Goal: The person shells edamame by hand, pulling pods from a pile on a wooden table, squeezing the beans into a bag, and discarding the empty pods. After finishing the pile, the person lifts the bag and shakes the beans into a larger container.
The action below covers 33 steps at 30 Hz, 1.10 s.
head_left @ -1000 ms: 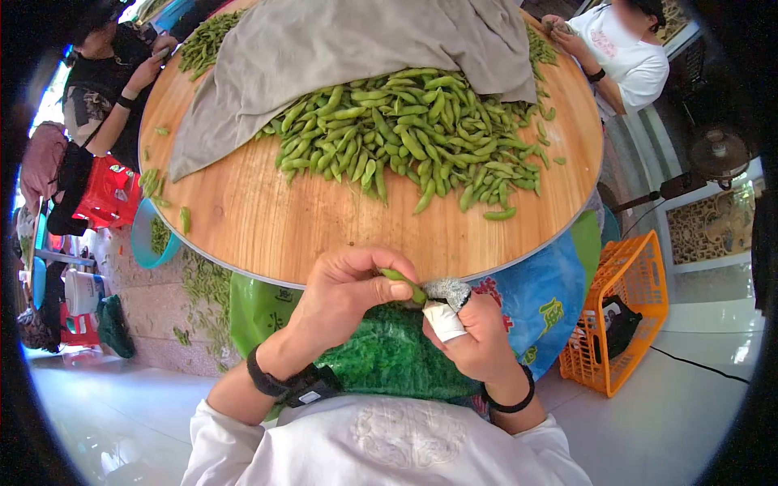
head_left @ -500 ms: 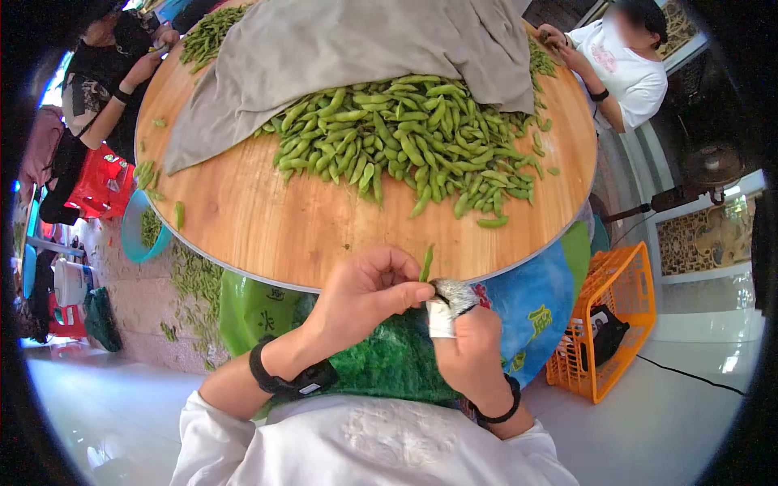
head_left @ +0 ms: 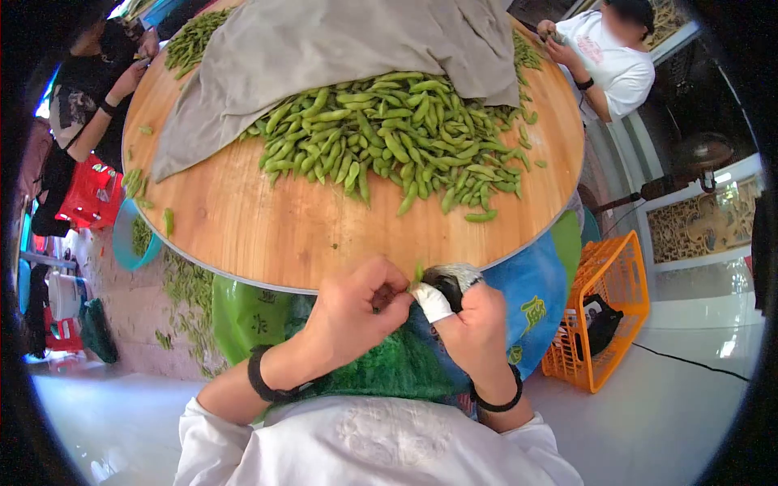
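A green edamame pod (head_left: 418, 270) stands up at the meeting point of my two hands, just off the table's front edge. My left hand (head_left: 356, 304) is closed, its thumb and bent fingers pinched at the pod's lower end. Against the pod from the other side presses my right hand (head_left: 470, 320), also closed. White tape wraps its thumb, and a dark and silvery covering is on its forefinger. Most of the pod is hidden by the fingertips. Beyond the hands, a heap of edamame pods (head_left: 389, 138) lies on the round wooden table (head_left: 267, 235).
A grey cloth (head_left: 324, 49) covers the heap's back. Co-workers sit at far left and far right (head_left: 608, 61). An orange crate (head_left: 596, 316) stands on the floor at right, a teal basin (head_left: 134, 239) at left. Green and blue plastic sheeting (head_left: 527, 300) hangs below the table.
My hands have come closer together, and less of the pod shows above the fingers. My right hand has turned, with its taped thumb now against the pod. The view has shifted slightly.
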{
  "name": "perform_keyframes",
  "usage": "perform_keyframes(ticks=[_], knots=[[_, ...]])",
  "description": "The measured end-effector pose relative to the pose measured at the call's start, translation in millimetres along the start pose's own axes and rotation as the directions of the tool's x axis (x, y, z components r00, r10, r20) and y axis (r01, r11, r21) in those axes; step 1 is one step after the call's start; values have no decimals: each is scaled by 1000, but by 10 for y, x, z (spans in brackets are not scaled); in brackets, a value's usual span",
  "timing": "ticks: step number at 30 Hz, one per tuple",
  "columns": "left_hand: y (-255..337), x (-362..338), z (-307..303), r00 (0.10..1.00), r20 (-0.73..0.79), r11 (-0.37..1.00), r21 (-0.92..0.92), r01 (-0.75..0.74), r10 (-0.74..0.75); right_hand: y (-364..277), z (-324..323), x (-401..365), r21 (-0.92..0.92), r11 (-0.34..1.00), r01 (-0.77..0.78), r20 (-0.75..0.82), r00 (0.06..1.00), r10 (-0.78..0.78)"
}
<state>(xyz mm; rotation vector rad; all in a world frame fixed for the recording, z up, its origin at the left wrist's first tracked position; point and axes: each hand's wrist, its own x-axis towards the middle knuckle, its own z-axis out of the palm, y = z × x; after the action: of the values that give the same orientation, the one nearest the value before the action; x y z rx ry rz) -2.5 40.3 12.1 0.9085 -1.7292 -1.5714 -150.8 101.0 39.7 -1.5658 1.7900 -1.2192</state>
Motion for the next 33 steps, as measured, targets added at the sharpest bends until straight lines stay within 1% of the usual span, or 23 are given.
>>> perform_keyframes(ticks=[1,2,3,4,5,6,7,8,10,11,13,14,16,19,21,23,24,25,28,29,31,32,33], knots=[[34,4,7,991,8,974,184,-134,135,-13,-13,12,18,998,-55,46,997,54],[32,9,18,990,10,974,180,-140,141,-17,-30,27,33,994,-108,98,990,104],[22,-4,16,999,50,999,-32,17,-16,-8,-51,22,-27,1000,5,126,992,-1],[7,-26,3,979,122,954,-232,188,-163,24,-51,11,-26,1000,1,127,992,2],[-3,-16,-35,979,123,954,-230,190,-165,71,-43,10,163,978,-128,160,982,102],[-7,16,-86,939,261,839,-437,324,-226,101,-58,20,341,905,-255,210,959,191],[-9,37,-116,881,404,662,-594,457,-246,109,-196,75,551,629,-549,469,827,311],[-46,55,-114,881,405,664,-592,456,-244,111,-168,58,553,629,-546,466,829,309],[-137,112,-101,828,509,500,-668,552,-234,134,-38,30,472,733,-489,299,871,389],[-119,116,-91,829,508,501,-668,550,-233,151,28,30,151,977,-153,68,987,144],[-54,103,-31,908,367,685,-610,398,-200,110,44,-2,66,993,-102,47,994,99],[-61,101,2,908,366,683,-610,400,-205,74,46,-16,-21,999,-47,31,998,48],[-96,98,45,988,148,881,-459,117,-54,29,53,-35,-48,999,-24,23,999,25],[-120,87,36,976,149,800,-560,214,-157,86,13,-27,57,995,-84,40,996,82],[-141,94,22,974,139,803,-552,225,-177,142,-24,-38,130,954,-270,168,954,247],[-122,95,1,973,129,807,-544,232,-193,215,25,-36,226,937,-265,121,962,243],[-77,88,-15,983,87,894,-409,182,-161,234,36,-21,318,914,-252,73,968,241],[-38,78,-23,991,54,956,-262,135,-125,184,-11,1,285,910,-303,79,953,293],[49,57,-1,996,30,987,-130,91,-88,169,-71,55,241,920,-309,156,948,278],[40,58,12,996,32,987,-130,90,-86,158,-106,65,241,920,-309,153,948,278],[-7,52,34,1000,-4,973,-230,-13,13,143,-159,82,240,857,-457,320,870,374],[-30,50,30,1000,-5,973,-230,-12,11,154,-154,85,240,856,-458,321,870,375],[-59,43,19,996,6,985,-146,-90,92,177,-145,78,280,847,-453,334,873,356]])
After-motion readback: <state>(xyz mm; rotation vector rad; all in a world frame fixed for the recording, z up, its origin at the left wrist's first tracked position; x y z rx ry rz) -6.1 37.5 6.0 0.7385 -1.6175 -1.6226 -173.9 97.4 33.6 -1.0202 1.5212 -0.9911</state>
